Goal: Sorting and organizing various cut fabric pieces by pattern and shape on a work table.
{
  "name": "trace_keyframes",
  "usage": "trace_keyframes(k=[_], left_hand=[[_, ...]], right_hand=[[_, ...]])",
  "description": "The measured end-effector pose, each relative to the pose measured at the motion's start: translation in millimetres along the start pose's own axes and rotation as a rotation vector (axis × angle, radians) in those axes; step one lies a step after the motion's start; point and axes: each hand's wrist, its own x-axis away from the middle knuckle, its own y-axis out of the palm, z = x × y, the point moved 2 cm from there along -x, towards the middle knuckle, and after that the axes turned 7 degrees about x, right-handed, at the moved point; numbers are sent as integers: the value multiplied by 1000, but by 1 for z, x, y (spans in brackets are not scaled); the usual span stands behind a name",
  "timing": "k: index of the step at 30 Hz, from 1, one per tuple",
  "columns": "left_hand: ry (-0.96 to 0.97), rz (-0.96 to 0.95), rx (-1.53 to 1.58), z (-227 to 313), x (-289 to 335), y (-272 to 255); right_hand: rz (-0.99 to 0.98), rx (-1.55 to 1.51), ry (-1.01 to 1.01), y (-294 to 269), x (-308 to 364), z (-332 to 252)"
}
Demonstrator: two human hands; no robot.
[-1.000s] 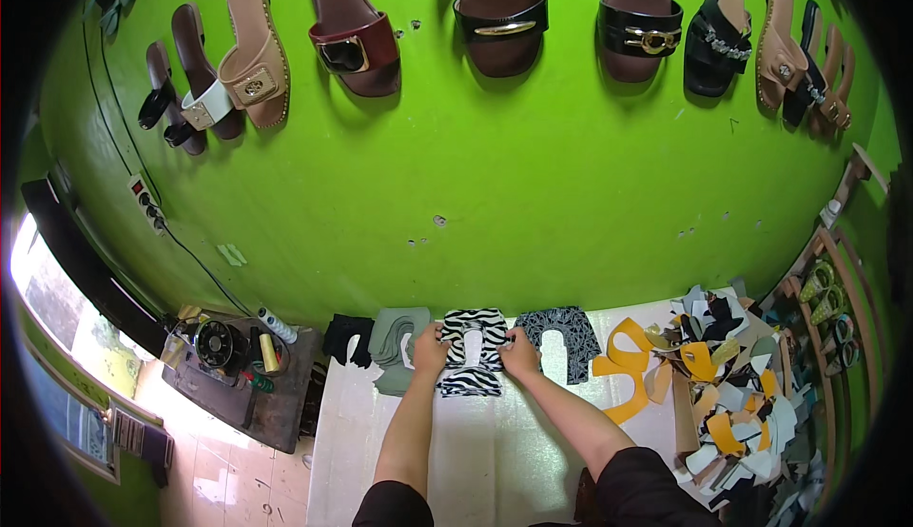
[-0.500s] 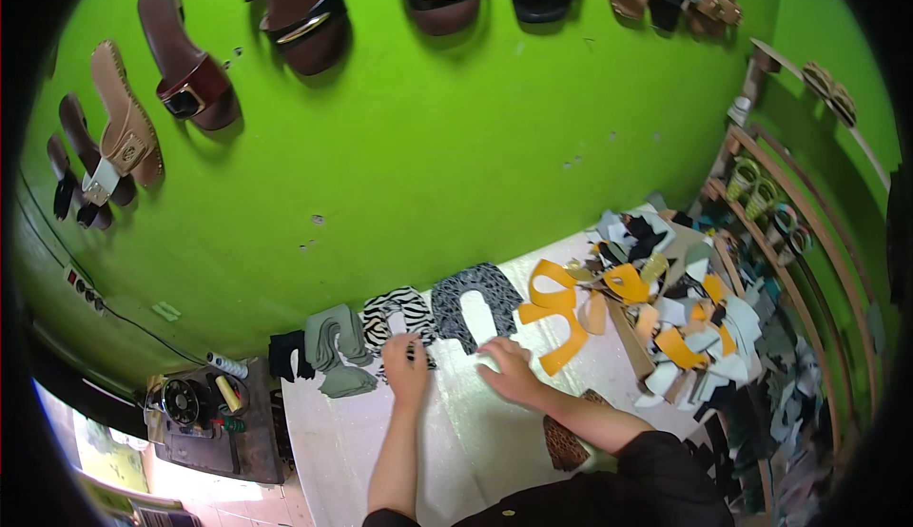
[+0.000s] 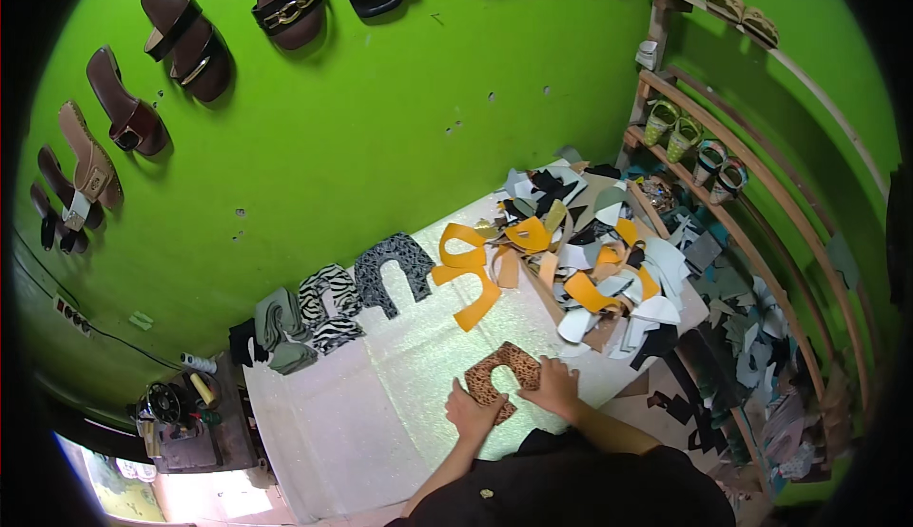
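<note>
A leopard-print U-shaped cut piece point(image 3: 483, 375) lies near the front edge of the pale table, its curve pointing away from me. My left hand point(image 3: 471, 413) is closed on its left end, and my right hand point(image 3: 553, 387) grips the right end. Beyond them lie yellow curved cut pieces point(image 3: 475, 291). A grey-and-black patterned arch-shaped piece point(image 3: 373, 273) sits to their left, followed by zebra-print pieces point(image 3: 328, 291), folded grey-green pieces point(image 3: 278, 320) and black pieces point(image 3: 244, 339), all along the wall side.
A heap of mixed scraps point(image 3: 609, 270) covers the table's right end. Wooden shelves point(image 3: 751, 137) with sandals stand at the right. A sewing machine table point(image 3: 214, 427) adjoins the left side. Sandals point(image 3: 285, 4) hang on the green wall.
Both hands have moved from the zebra-print and grey patterned pieces to the leopard-print piece near me and taken hold of it. The view has turned to the right.
</note>
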Motion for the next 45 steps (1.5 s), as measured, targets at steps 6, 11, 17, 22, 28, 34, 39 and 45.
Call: trace_keyframes(k=[6,11,17,22,28,34,39,45], left_hand=[[-85,94,-16,12,-6,17],[-116,214,1,-9,-12,7],[-169,214,-114,-17,-23,-12],[-75,541,99,18,-26,-22],[206,624,221,107,-33,-9],[625,399,209,183,-19,53],[791,258,179,214,-16,75],[852,94,93,232,-37,85]], right_hand=[[15,-32,-26,24,-14,-11],[-10,-78,-229,26,-19,-29],[-113,-86,-422,8,-20,-29],[-308,-174,-647,-51,-24,12],[211,-286,-481,-178,-52,88],[273,178,62,-175,-114,183],[330,17,-200,-150,-111,185],[497,-87,-72,-158,-126,199]])
